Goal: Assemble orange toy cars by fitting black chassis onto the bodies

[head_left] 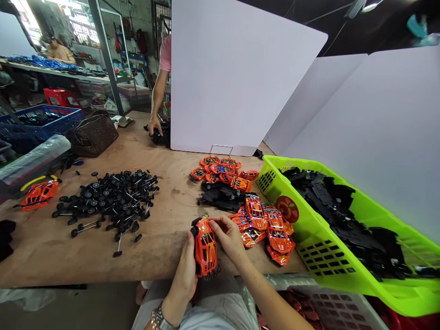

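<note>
An orange toy car (206, 247) with black parts along its side is held upright at the table's front edge. My left hand (187, 263) wraps its left side, thumb near the top. With the fingertips of my right hand (228, 236) I pinch the car's upper right end. Orange car shells (277, 231) lie stacked just right of my right hand. Behind them sit black chassis (222, 196) and another heap of orange shells (220, 169). To the left spreads a pile of black wheels on metal axles (110, 197).
A lime-green basket (330, 229) of black chassis stands on the right. A white panel (240, 78) rises behind the shells. Another orange car (39, 195) and a brown bag (94, 135) are at left. A co-worker's hand (155, 126) touches black parts at the back.
</note>
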Demonstrator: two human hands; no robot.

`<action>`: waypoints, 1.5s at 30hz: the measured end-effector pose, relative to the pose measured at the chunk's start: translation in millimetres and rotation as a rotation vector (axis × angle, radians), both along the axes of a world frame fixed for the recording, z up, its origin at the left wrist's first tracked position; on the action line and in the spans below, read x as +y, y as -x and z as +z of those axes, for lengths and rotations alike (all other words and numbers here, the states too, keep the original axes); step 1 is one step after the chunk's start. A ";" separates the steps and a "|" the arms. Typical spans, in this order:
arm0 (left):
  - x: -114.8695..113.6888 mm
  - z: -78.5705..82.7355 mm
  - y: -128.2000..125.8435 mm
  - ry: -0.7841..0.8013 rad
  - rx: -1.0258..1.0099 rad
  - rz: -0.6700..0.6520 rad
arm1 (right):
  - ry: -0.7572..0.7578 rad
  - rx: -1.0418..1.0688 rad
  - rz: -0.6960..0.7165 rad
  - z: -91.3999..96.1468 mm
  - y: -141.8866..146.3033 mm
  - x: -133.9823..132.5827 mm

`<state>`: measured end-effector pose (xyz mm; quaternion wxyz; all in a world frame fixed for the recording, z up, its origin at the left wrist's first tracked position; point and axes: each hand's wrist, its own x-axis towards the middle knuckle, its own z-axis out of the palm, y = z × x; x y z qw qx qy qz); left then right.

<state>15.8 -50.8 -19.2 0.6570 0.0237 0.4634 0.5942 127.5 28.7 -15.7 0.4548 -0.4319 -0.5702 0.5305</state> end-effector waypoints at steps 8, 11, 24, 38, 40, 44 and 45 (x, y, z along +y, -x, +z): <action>-4.6 -5.1 -1.5 -0.002 -0.044 -0.007 | -0.010 -0.079 -0.008 -6.2 2.8 -5.0; -3.7 -6.7 -1.1 -0.028 -0.101 -0.027 | -0.071 -0.156 -0.040 -6.5 3.1 -9.4; -1.7 -14.1 14.7 -0.235 0.275 -0.024 | -0.269 -0.237 -0.115 1.6 18.1 -25.1; -8.1 -14.5 23.6 -0.211 0.645 0.099 | -0.044 0.043 0.328 3.4 2.8 -12.1; -10.3 -7.5 23.5 -0.251 0.693 0.082 | -0.103 0.050 0.328 7.6 0.4 -13.0; -11.6 3.0 23.8 -0.279 0.723 0.034 | -0.138 0.072 0.311 13.8 -2.2 -15.9; -11.4 3.4 24.3 -0.269 0.718 0.035 | -0.140 0.071 0.311 14.2 -2.6 -16.1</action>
